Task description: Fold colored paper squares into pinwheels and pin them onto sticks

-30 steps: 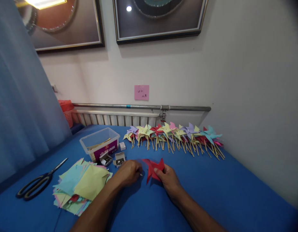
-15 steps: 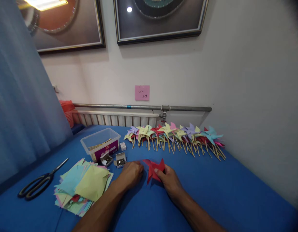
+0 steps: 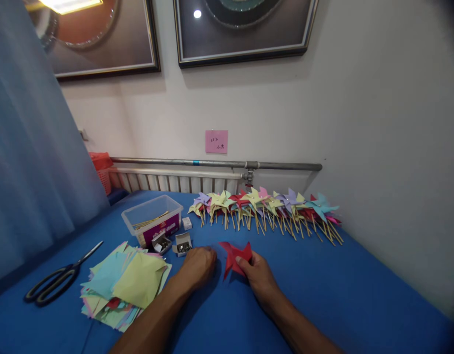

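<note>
Two bare hands work a folded red paper pinwheel on a blue cloth table.

Nearest, the right hand [image 3: 258, 275] pinches the matte, sharp-pointed red pinwheel [image 3: 235, 255] by its lower edge, fingers curled; the left hand [image 3: 197, 263] lies knuckles-up just beside it, fingers tucked, and whether it holds anything cannot be told. Left of them sits a loose stack of pastel paper squares [image 3: 126, 282], with black-handled scissors [image 3: 57, 280] beyond. Farther back stand two small open pin boxes [image 3: 173, 243], a clear plastic tub [image 3: 153, 219] and a row of finished pinwheels [image 3: 266, 209] on thin wooden sticks by the wall.
</note>
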Demonstrator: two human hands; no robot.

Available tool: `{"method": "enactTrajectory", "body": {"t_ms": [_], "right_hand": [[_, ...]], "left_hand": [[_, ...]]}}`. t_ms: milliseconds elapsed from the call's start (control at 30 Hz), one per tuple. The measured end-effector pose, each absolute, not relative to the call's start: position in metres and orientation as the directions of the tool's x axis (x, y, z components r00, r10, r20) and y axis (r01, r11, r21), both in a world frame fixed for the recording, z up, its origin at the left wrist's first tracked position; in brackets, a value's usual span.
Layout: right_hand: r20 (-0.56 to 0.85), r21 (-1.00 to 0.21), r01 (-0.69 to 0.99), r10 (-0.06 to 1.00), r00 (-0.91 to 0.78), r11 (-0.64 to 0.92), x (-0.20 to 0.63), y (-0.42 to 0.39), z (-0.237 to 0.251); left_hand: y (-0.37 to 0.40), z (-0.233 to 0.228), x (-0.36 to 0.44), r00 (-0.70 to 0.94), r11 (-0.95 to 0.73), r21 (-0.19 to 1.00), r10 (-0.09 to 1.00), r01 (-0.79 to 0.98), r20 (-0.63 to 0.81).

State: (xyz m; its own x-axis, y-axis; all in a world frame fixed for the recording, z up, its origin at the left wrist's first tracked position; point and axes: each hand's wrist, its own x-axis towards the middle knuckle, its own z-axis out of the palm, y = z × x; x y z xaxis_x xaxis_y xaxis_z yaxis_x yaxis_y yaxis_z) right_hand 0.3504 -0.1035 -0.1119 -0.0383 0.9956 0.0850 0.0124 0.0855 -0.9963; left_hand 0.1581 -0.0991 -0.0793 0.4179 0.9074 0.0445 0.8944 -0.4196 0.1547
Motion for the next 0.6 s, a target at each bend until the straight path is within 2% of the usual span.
{"method": "enactTrajectory", "body": {"t_ms": [100, 167, 267, 333, 433, 533, 600], "right_hand": [[0.090, -0.994, 0.054, 0.996, 0.004, 0.090, 0.352, -0.102, -0.113], [0.101, -0.992, 0.077, 0.994, 0.030, 0.099, 0.353, -0.101, -0.113], [0.123, -0.990, 0.079, 0.991, 0.058, 0.119, 0.353, -0.101, -0.112], [0.131, -0.990, 0.066, 0.989, 0.069, 0.126, 0.353, -0.103, -0.110], [0.129, -0.991, 0.055, 0.987, 0.097, 0.124, 0.352, -0.104, -0.108], [0.139, -0.990, 0.037, 0.985, 0.100, 0.136, 0.350, -0.104, -0.110], [0.148, -0.989, 0.023, 0.985, 0.087, 0.146, 0.347, -0.105, -0.112]], "left_hand": [[-0.099, -0.077, 0.155, 0.358, -0.370, 0.289, 0.929, 0.883, 0.094], [-0.099, -0.075, 0.155, 0.320, -0.339, 0.465, 0.940, 0.818, 0.123], [-0.100, -0.074, 0.161, 0.277, -0.259, 0.788, 0.954, 0.559, 0.116], [-0.101, -0.076, 0.169, 0.240, -0.180, 0.913, 0.966, 0.365, 0.095], [-0.103, -0.081, 0.182, 0.142, -0.130, 0.968, 0.985, 0.215, 0.100], [-0.106, -0.084, 0.193, 0.043, -0.159, 0.974, 0.987, 0.162, 0.154], [-0.108, -0.086, 0.197, 0.039, -0.156, 0.971, 0.988, 0.179, 0.152]]}}
